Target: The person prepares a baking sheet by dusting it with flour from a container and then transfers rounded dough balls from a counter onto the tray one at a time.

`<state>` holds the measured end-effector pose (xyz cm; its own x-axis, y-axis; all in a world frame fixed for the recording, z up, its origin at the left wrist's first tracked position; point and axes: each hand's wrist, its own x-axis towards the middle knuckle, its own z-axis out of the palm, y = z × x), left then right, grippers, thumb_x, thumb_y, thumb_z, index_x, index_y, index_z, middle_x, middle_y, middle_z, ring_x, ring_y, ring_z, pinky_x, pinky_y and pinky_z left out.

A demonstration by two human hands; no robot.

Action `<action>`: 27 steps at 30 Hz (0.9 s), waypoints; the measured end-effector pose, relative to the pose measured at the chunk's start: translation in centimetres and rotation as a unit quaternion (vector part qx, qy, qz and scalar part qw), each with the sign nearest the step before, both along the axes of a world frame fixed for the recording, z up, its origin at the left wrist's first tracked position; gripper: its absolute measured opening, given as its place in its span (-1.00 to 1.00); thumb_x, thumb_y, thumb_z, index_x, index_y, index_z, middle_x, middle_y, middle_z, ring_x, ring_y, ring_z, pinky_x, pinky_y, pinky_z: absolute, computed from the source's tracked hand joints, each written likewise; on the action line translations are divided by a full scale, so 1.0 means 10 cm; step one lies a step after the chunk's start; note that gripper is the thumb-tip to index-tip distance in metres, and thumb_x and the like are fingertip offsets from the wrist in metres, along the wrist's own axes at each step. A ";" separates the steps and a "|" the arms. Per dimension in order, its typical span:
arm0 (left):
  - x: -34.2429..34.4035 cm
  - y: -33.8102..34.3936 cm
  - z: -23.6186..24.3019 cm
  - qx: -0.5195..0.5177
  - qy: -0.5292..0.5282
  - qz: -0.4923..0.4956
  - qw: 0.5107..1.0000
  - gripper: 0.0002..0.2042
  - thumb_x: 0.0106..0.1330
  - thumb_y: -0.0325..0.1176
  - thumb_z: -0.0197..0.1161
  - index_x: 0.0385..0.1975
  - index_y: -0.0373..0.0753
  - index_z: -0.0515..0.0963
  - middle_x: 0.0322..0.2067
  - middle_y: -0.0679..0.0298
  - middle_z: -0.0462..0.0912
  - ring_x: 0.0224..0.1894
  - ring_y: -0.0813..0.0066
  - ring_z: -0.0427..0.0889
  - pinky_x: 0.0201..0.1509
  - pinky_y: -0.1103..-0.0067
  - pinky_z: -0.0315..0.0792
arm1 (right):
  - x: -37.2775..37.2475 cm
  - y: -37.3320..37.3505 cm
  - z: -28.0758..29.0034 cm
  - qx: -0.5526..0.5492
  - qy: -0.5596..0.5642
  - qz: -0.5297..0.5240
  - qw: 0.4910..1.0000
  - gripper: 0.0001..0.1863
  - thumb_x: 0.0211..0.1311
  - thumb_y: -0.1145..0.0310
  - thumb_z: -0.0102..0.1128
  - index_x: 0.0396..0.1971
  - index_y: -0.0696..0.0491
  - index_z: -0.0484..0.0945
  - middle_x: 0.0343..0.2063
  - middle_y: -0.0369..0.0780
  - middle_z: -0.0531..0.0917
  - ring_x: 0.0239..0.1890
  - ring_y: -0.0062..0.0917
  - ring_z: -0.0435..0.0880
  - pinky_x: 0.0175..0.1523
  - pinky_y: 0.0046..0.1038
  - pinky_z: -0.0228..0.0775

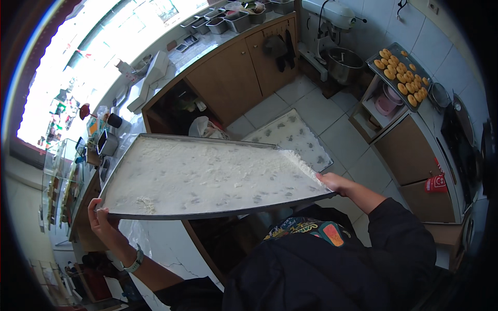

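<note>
A large flat tray with a dark rim [223,214] is held up in front of me, spanning both hands. White flour-like powder [207,176] covers its surface, dotted with greyish marks and heaped thicker along the right side. My left hand [105,223], with a band on its wrist, is closed round the near left corner. At the near right corner my right hand [336,183] grips the edge, thumb on top. Beyond it, a second powder-dusted tray [288,132] with similar marks rests low by the tiled floor, partly hidden behind the held one.
At the far right, golden round baked pieces [399,72] lie on a tray atop a cabinet. A stand mixer with a metal bowl [344,63] stands at the back. Metal loaf tins [217,25] line the window counter. A marble-patterned surface [174,254] is below the held tray.
</note>
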<state>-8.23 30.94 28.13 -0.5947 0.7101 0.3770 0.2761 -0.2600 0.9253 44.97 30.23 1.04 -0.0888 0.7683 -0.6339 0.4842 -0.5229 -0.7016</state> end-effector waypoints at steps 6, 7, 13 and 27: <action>-0.09 0.40 -0.33 -0.009 0.029 -0.006 1.000 -0.81 0.22 -0.45 0.19 -0.17 -0.17 0.47 -0.50 0.48 0.43 -0.50 0.78 0.44 -0.42 0.75 0.45 | -0.05 0.24 -0.72 -0.093 0.106 -0.077 0.987 -0.43 0.44 -0.09 -0.16 -0.28 0.15 0.58 -0.53 -0.28 0.60 -0.67 -0.56 0.50 -0.59 -0.43 0.38; -0.20 0.30 -0.29 -0.007 0.033 0.003 0.999 -0.81 0.22 -0.45 0.19 -0.17 -0.17 0.47 -0.50 0.48 0.43 -0.50 0.78 0.44 -0.42 0.75 0.45 | -0.15 0.12 -0.52 -0.092 0.084 -0.069 0.990 -0.44 0.44 -0.09 -0.16 -0.26 0.15 0.59 -0.51 -0.29 0.60 -0.65 -0.58 0.48 -0.59 -0.44 0.36; 0.03 0.55 -0.08 -0.025 0.074 0.002 0.997 -0.82 0.26 -0.37 0.21 -0.17 -0.17 0.47 -0.50 0.46 0.43 -0.55 0.70 0.39 -0.40 0.73 0.46 | 0.21 0.06 -0.20 -0.093 0.116 -0.075 0.986 -0.42 0.41 -0.12 -0.14 -0.16 0.13 0.60 -0.53 -0.29 0.63 -0.60 -0.58 0.54 -0.52 -0.45 0.37; 0.35 0.86 0.04 0.015 0.177 -0.045 0.983 -0.82 0.23 -0.45 0.22 -0.19 -0.21 0.45 -0.60 0.53 0.38 -0.55 0.89 0.31 -0.58 0.86 0.10 | -0.15 -0.12 -0.79 -0.082 0.191 -0.083 0.975 -0.41 0.34 -0.27 -0.13 -0.04 -0.03 0.50 -0.51 -0.36 0.53 -0.61 -0.67 0.43 -0.58 -0.54 0.31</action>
